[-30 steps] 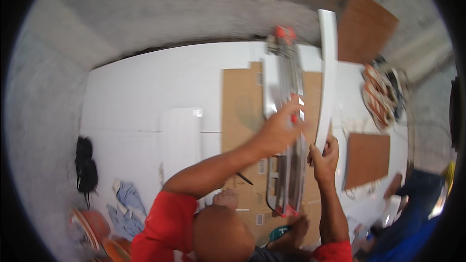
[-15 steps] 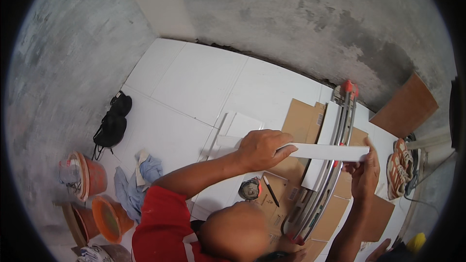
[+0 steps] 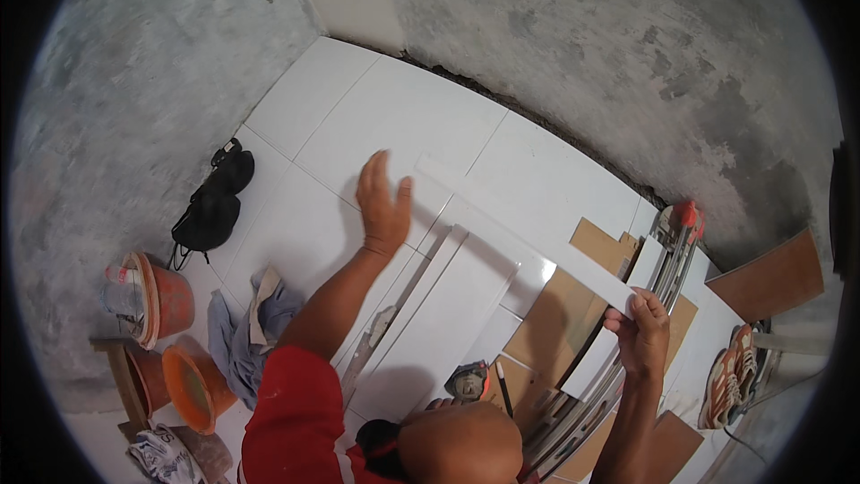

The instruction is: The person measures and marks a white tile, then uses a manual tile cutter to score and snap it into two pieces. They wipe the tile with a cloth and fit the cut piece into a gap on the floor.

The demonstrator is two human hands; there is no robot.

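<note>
A long, narrow white tile strip (image 3: pixel 528 237) is raised slantwise over the floor. My right hand (image 3: pixel 643 327) pinches its right end between thumb and fingers. My left hand (image 3: pixel 385 211) is off the strip, near its far left end, with thumb and fingers apart. Below the strip lie white tile pieces (image 3: pixel 439 318). A manual tile cutter (image 3: pixel 672 255) with metal rails and a red end stands on the right, partly hidden by my right hand and forearm. A white tile piece (image 3: pixel 591 367) rests on it.
Cardboard (image 3: pixel 546 314) lies under the cutter. Near my bare knee (image 3: pixel 461 444) are a tape measure (image 3: pixel 468 381) and a black pen (image 3: pixel 503 385). Pots (image 3: pixel 197 390), a grey-blue cloth (image 3: pixel 237 341) and a black bag (image 3: pixel 210 211) line the left; sneakers (image 3: pixel 727 376) stand at right.
My left hand has let go of the strip and moved up and left, its fingers opening. The strip has swung from nearly level to slanting, still in my right hand. The view has shifted.
</note>
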